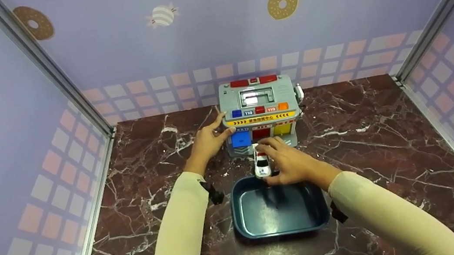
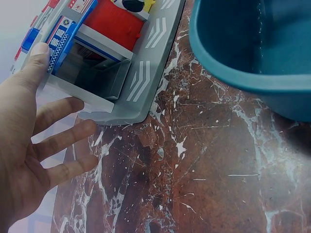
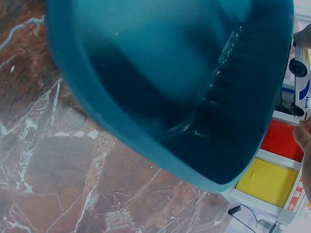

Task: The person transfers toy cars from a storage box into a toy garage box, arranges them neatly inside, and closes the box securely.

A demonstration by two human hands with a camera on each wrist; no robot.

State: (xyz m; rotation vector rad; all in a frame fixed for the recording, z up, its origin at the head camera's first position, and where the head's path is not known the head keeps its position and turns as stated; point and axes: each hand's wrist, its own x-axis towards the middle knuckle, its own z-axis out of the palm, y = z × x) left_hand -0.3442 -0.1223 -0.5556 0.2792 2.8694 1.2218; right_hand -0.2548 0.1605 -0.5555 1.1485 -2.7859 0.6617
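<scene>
My right hand (image 1: 291, 162) grips a small white toy police car (image 1: 262, 166) by its two ends, just in front of the grey toy garage (image 1: 286, 93). "POLICE" shows on the side of the car in the right wrist view. My left hand (image 1: 206, 143) is at the garage's left side, fingers spread, its thumb near the blue door (image 2: 72, 39). That door is swung up, and a dark bay (image 2: 92, 68) shows beneath it. Beside it, the red door (image 3: 283, 141) and yellow door (image 3: 266, 182) are down.
A dark teal plastic basin (image 1: 282, 233) stands in front of the garage, below my right hand. The brown marbled tabletop (image 1: 380, 160) runs back to purple patterned walls (image 1: 213, 24) on three sides. A white handle-like part (image 1: 299, 92) sticks out at the garage's right side.
</scene>
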